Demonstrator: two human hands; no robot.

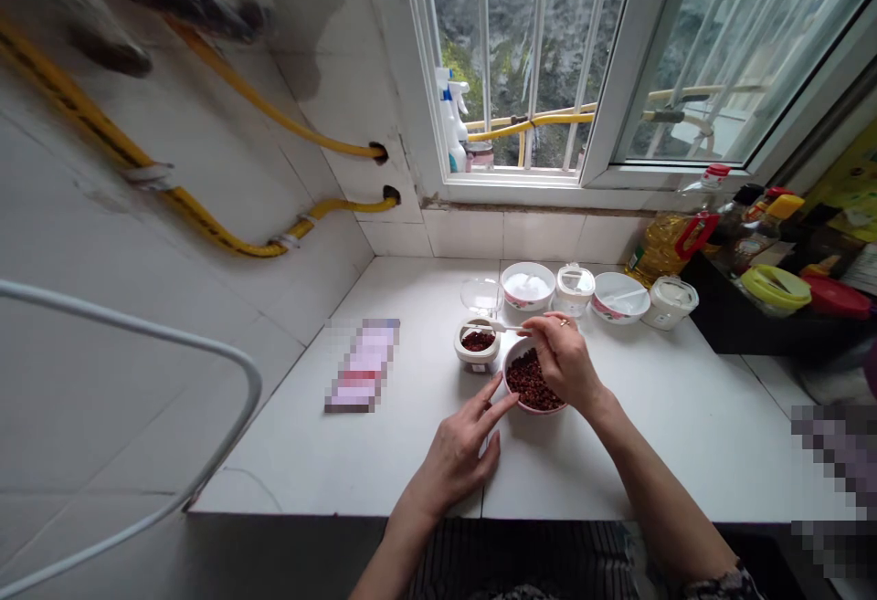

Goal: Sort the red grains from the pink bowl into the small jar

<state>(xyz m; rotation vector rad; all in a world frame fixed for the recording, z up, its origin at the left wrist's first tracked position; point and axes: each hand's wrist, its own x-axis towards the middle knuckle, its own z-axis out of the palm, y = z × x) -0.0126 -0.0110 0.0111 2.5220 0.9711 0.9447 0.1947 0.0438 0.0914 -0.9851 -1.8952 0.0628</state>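
My right hand [560, 358] is closed on the handle of a small white spoon [503, 327]. The spoon's tip reaches over an open white jar [478, 358], which holds dark red-brown bits that look like Sichuan peppercorns. Just below that hand stands a bowl [505, 383] of the same dark bits, partly hidden by the hand. The fingers of my left hand [460, 449] are stretched out and spread, with fingertips touching the bowl's left rim. The jar's clear lid [480, 294] is flipped up behind it.
Behind are a bowl of white grains [527, 282], a lidded jar [575, 285], a bowl with a white spoon [620, 303] and another jar [672, 303]. An oil bottle [661, 239] and sauce bottles stand at right. A blurred pink packet [363, 367] lies left on the white counter [294, 454].
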